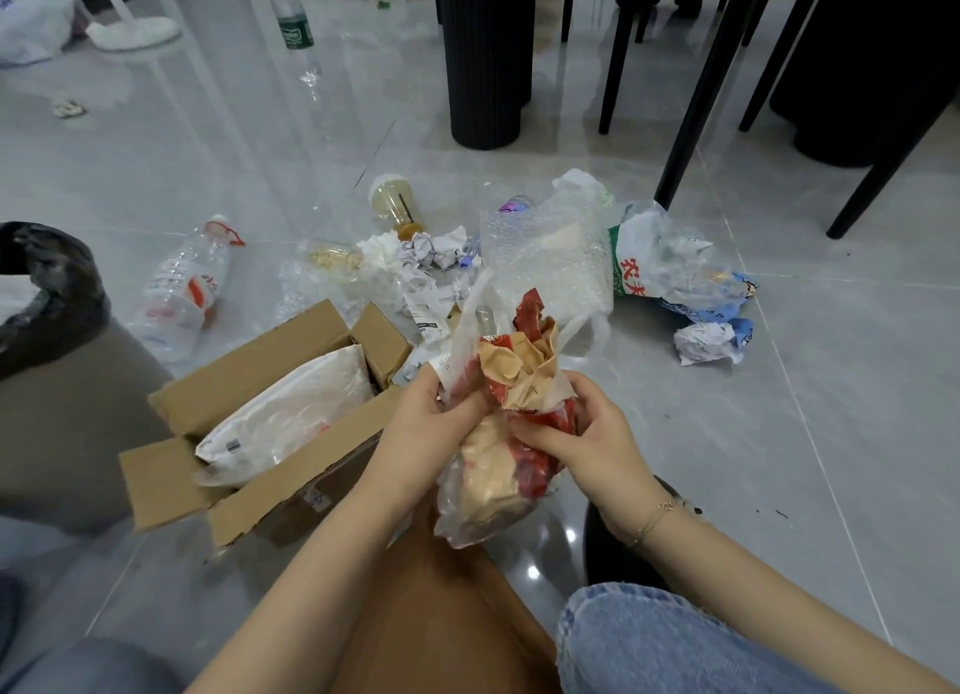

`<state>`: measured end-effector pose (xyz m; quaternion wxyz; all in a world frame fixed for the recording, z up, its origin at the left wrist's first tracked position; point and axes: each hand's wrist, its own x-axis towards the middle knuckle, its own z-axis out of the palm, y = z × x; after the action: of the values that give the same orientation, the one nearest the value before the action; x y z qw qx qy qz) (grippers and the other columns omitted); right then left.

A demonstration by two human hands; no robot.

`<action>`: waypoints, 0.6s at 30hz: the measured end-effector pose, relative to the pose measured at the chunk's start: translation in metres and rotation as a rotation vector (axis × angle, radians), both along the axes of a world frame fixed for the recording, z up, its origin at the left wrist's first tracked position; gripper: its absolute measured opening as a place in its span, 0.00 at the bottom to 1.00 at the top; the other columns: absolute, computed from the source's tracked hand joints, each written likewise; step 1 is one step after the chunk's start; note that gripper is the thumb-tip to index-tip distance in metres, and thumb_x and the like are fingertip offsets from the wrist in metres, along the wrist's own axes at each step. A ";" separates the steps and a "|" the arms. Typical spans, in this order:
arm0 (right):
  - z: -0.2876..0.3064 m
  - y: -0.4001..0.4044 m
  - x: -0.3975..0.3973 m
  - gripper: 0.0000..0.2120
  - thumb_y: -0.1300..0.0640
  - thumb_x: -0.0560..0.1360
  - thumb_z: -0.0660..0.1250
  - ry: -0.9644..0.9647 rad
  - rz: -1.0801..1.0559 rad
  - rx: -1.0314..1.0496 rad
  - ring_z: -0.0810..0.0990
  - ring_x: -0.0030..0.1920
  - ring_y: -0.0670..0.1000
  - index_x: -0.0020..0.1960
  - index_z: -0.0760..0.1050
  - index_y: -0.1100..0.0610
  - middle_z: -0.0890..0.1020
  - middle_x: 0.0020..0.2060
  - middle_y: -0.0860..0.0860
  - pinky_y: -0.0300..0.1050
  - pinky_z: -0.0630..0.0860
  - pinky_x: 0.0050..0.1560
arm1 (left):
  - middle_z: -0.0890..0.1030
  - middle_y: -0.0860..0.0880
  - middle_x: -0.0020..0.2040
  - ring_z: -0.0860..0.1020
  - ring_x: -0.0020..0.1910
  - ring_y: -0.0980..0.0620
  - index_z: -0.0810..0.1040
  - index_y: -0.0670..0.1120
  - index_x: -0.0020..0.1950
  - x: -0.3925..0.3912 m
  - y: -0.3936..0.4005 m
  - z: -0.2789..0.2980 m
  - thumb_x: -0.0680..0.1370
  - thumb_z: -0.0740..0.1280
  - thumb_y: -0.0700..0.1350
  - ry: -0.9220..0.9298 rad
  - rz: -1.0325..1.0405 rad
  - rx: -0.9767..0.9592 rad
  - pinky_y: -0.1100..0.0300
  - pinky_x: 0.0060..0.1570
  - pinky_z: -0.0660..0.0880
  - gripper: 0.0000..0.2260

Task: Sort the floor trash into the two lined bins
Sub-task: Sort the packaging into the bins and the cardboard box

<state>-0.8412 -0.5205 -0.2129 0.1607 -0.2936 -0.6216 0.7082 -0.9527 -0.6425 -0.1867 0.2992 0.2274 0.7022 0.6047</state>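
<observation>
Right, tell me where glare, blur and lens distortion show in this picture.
Head view: ceiling lights glare off the glossy grey floor tiles; wide-angle bending curves the black chair legs; the far clear plastic bottle is soft; the hands' clear bag of red-and-tan wrappers is sharp.

A clear plastic bag stuffed with crumpled red and tan paper wrappers [511, 433] is held up above the grey tiled floor [779, 433]. Beyond it lies the trash: a crushed clear water bottle with a red label [179, 290] on its side, a lidded plastic drink cup [394, 202], crumpled white paper [434, 251] and a sheet of bubble wrap [550, 262]. A black-lined bin [47, 288] stands at the left edge.
</observation>
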 end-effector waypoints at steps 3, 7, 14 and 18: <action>0.003 0.005 0.000 0.21 0.67 0.65 0.76 0.013 -0.051 -0.017 0.83 0.51 0.48 0.54 0.77 0.52 0.84 0.48 0.49 0.45 0.79 0.53 | 0.85 0.55 0.48 0.83 0.50 0.54 0.79 0.50 0.55 0.000 -0.008 -0.003 0.73 0.73 0.46 -0.026 0.014 -0.051 0.61 0.47 0.78 0.12; 0.021 0.008 -0.002 0.21 0.71 0.65 0.74 0.021 -0.016 -0.076 0.82 0.53 0.56 0.56 0.77 0.58 0.84 0.50 0.57 0.50 0.80 0.54 | 0.82 0.51 0.55 0.80 0.57 0.52 0.75 0.49 0.59 0.004 -0.020 0.006 0.64 0.77 0.61 -0.149 0.038 -0.047 0.54 0.58 0.76 0.30; 0.074 -0.011 -0.033 0.17 0.67 0.68 0.73 -0.010 0.231 0.008 0.82 0.53 0.59 0.56 0.79 0.57 0.83 0.52 0.57 0.58 0.78 0.54 | 0.84 0.43 0.50 0.83 0.47 0.47 0.70 0.45 0.61 0.004 -0.049 0.044 0.73 0.72 0.41 -0.429 0.160 0.164 0.51 0.46 0.81 0.19; 0.098 -0.037 -0.064 0.16 0.65 0.71 0.72 -0.052 0.371 0.059 0.82 0.53 0.56 0.58 0.78 0.56 0.83 0.52 0.55 0.56 0.79 0.55 | 0.84 0.46 0.41 0.83 0.43 0.47 0.71 0.44 0.57 -0.013 -0.082 0.055 0.74 0.69 0.35 -0.405 0.294 0.203 0.49 0.47 0.79 0.14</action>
<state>-0.9052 -0.5576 -0.1152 0.0198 -0.1872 -0.6897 0.6992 -0.9653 -0.7246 -0.1320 0.3182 0.0262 0.5894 0.7421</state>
